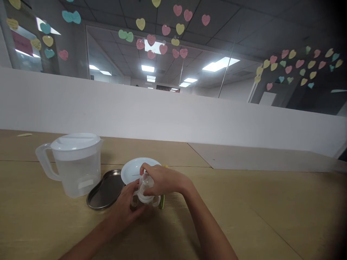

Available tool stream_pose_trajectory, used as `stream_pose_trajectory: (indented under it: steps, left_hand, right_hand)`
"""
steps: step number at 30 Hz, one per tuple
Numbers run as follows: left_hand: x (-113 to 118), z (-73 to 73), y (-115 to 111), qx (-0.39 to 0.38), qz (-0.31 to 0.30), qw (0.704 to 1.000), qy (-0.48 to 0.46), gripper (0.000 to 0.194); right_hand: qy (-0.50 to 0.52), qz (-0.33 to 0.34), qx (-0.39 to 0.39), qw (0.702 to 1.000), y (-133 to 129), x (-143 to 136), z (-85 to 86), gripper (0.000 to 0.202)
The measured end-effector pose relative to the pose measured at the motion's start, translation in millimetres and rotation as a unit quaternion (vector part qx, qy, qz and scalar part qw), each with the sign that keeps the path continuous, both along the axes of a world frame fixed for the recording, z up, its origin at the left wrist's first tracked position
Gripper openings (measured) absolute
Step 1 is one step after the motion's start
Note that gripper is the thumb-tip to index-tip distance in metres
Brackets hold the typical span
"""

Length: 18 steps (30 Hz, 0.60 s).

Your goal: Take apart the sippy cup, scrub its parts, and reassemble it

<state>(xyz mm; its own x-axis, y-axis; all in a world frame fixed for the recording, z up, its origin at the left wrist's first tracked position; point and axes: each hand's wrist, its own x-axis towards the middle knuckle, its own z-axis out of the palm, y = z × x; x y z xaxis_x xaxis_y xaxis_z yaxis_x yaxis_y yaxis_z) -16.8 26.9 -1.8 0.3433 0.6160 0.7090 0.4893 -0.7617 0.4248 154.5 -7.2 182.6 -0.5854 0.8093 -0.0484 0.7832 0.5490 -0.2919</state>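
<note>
In front of me stands a clear baby bottle (146,184) with a handle on each side and a see-through dome over its top. My right hand (162,178) reaches over from the right, its fingers closed around the dome. My left hand (126,202) holds the bottle's lower part from the left, thumb and fingers around the left handle side. Just behind the bottle is a white plate or shallow bowl (131,169), partly covered by my hands. A green thing (162,202) shows beside the right handle; its kind is mostly hidden.
A translucent lidded pitcher (78,169) stands at the left, its handle pointing left. Between it and the bottle lies a dark metal kidney-shaped tray (105,189). A low white wall (162,115) with glass above it, dotted with heart-shaped notes, runs behind the wooden table (257,209).
</note>
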Motion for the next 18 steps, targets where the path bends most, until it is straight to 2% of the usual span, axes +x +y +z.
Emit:
stream_pose_trajectory:
  steps: [4,8,13,18]
  left_hand:
    - [1.1,1.6,-1.5,0.006,0.0,1.0,-0.002,0.058]
    - [2.0,-1.1,-0.5,-0.008,0.005,1.0,-0.012,0.066]
    - [2.7,-3.7,-0.7,-0.001,-0.004,0.999,-0.033,0.057]
    - [4.3,-3.1,-2.4,-0.011,-0.008,0.999,-0.03,0.053]
  right_hand:
    - [-0.033,0.005,-0.006,0.999,2.9,1.2,-2.3,0.047]
    - [-0.051,0.012,-0.008,0.999,7.1,0.4,-6.5,0.047]
    - [-0.055,0.033,0.015,0.998,11.6,-1.7,-12.7,0.054]
    - [-0.049,0.009,0.029,0.998,10.1,-4.6,-12.9,0.065]
